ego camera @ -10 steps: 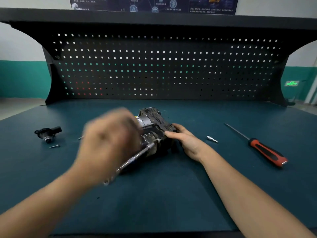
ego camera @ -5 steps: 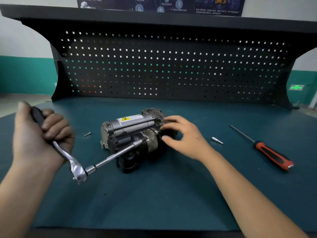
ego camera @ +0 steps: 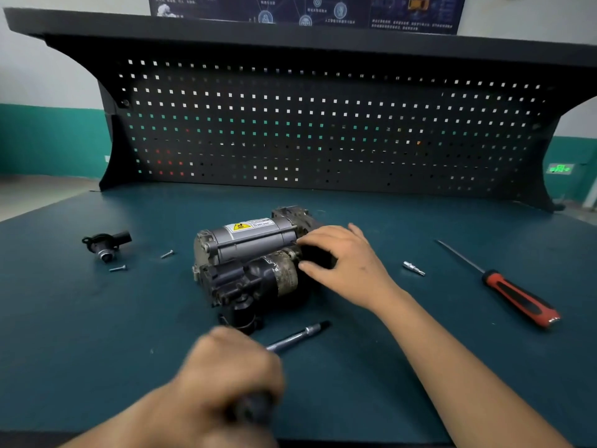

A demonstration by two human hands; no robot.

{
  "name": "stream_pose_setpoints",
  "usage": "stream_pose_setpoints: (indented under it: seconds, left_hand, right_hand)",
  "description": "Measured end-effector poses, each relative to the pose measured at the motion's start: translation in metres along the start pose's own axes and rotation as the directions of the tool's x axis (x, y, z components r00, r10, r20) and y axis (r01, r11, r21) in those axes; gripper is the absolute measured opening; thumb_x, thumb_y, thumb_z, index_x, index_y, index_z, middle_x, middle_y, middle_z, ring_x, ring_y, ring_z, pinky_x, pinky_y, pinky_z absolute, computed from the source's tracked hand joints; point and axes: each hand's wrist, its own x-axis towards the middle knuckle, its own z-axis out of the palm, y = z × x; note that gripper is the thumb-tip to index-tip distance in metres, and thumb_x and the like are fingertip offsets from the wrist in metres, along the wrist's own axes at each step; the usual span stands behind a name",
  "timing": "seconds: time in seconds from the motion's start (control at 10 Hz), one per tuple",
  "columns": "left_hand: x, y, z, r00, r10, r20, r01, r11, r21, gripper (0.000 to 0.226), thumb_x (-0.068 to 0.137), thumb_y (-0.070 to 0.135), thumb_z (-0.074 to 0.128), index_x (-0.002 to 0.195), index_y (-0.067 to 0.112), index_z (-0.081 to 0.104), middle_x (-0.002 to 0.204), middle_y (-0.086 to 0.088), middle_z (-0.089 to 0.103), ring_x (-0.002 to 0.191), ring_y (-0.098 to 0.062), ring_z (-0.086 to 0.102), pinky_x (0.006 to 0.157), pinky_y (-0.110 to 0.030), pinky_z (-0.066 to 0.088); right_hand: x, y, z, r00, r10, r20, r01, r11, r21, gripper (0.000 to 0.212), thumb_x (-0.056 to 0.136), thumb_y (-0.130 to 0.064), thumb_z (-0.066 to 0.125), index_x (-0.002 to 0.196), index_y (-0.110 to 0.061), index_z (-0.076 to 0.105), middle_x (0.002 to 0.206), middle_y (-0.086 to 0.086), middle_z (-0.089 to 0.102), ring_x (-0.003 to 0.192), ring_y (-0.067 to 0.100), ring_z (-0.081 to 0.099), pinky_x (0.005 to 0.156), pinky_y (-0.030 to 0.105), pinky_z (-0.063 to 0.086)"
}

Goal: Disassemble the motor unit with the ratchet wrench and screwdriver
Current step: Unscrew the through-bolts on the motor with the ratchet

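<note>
Judged early-to-middle in the strip-down; small black fitting (ego camera: 105, 244) and two loose screws (ego camera: 167, 253) already off, parked toward the left edge of the workbench (ego camera: 97, 334); main body of the motor unit (ego camera: 255, 260) apparently in one piece at mid-bench, so most fasteners probably left to undo; screwdriver (ego camera: 513, 292) untouched toward the right edge, with a small bit (ego camera: 413, 268) between it and the unit.

Right hand (ego camera: 349, 263) on the unit's right end; fingers (ego camera: 323, 239) draped over the top, thumb lower down, dark housing gripped between them. Left hand (ego camera: 232, 373) near the front edge, blurred, curled tight on the handle of the ratchet wrench (ego camera: 297, 337); extension tip clear of the unit, just in front of it, not seated on any bolt.
</note>
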Motion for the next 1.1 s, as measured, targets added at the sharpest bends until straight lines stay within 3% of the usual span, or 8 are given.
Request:
stream_pose_setpoints:
  seconds: [0.1,0.2,0.3,0.4,0.5,0.6,0.8,1.1]
  left_hand:
    - [0.005,-0.014,0.032,0.884,0.453,0.119,-0.467,0.870,0.158,0.020,0.074,0.018,0.031,0.055,0.024,0.033,0.041,0.009,0.039,0.044,0.004,0.044,0.058,-0.009,0.039]
    - [0.005,0.000,0.042,0.661,0.711,0.239,-0.747,0.654,0.118,0.024,0.086,0.030,0.031,0.065,0.021,0.026,0.054,0.013,0.046,0.051,0.004,0.046,0.059,-0.010,0.039]
    - [0.015,0.014,0.037,0.654,0.702,0.281,-0.752,0.645,0.137,0.023,0.086,0.023,0.054,0.076,0.015,0.035,0.057,0.004,0.044,0.045,-0.012,0.037,0.043,-0.025,0.037]
    - [0.033,0.024,0.037,0.573,0.775,0.267,-0.810,0.585,0.044,0.029,0.090,0.033,0.044,0.079,0.009,0.056,0.063,-0.005,0.054,0.051,-0.023,0.049,0.046,-0.032,0.038]
    - [0.051,0.026,0.046,0.573,0.779,0.256,-0.819,0.559,0.132,0.031,0.088,0.041,0.054,0.082,0.013,0.063,0.075,-0.005,0.057,0.064,-0.022,0.054,0.058,-0.032,0.039]
    - [0.061,0.022,0.056,0.625,0.742,0.241,-0.779,0.613,0.132,0.030,0.083,0.041,0.064,0.085,0.011,0.066,0.078,-0.009,0.058,0.069,-0.026,0.056,0.060,-0.033,0.042]
    - [0.083,0.026,0.076,0.724,0.668,0.172,-0.690,0.699,0.185,0.038,0.088,0.041,0.057,0.103,0.006,0.058,0.097,-0.016,0.055,0.087,-0.033,0.053,0.072,-0.038,0.037]
    - [0.115,0.031,0.087,0.824,0.546,0.155,-0.567,0.800,0.197,0.045,0.091,0.047,0.049,0.107,0.005,0.058,0.108,-0.013,0.059,0.100,-0.030,0.056,0.082,-0.038,0.038]
  right_hand:
    - [0.000,0.003,-0.001,1.000,0.019,0.008,-0.019,1.000,0.024,0.034,0.082,-0.032,0.066,0.115,-0.022,0.065,0.120,-0.009,0.060,0.119,0.009,0.045,0.114,0.045,0.014]
    - [0.000,0.005,-0.001,0.999,0.031,0.016,-0.032,0.998,0.053,0.033,0.082,-0.033,0.067,0.113,-0.022,0.066,0.120,-0.010,0.060,0.119,0.008,0.045,0.113,0.047,0.015]
    - [0.000,0.006,-0.001,0.999,0.039,0.016,-0.040,0.996,0.079,0.030,0.083,-0.030,0.066,0.112,-0.022,0.067,0.120,-0.010,0.060,0.120,0.009,0.046,0.113,0.048,0.015]
    - [0.000,0.009,-0.001,0.999,0.043,0.014,-0.045,0.994,0.104,0.026,0.085,-0.026,0.063,0.111,-0.023,0.067,0.120,-0.011,0.060,0.120,0.008,0.045,0.112,0.049,0.015]
    - [0.000,0.012,-0.001,0.999,0.047,0.003,-0.047,0.992,0.113,0.028,0.086,-0.025,0.063,0.113,-0.023,0.066,0.118,-0.011,0.061,0.120,0.006,0.045,0.111,0.051,0.019]
    - [0.002,0.014,-0.001,0.998,0.057,-0.004,-0.056,0.991,0.118,0.030,0.085,-0.027,0.065,0.115,-0.023,0.066,0.118,-0.009,0.061,0.121,0.007,0.045,0.109,0.051,0.022]
    - [0.016,0.018,-0.012,0.993,0.002,0.116,-0.019,0.989,0.146,0.028,0.083,-0.022,0.067,0.111,-0.018,0.069,0.125,-0.004,0.060,0.129,0.014,0.041,0.108,0.047,0.026]
    - [0.028,0.025,-0.023,0.963,0.010,0.270,-0.044,0.991,0.123,0.033,0.084,-0.020,0.067,0.117,-0.020,0.065,0.134,-0.002,0.054,0.126,0.012,0.043,0.106,0.021,0.026]
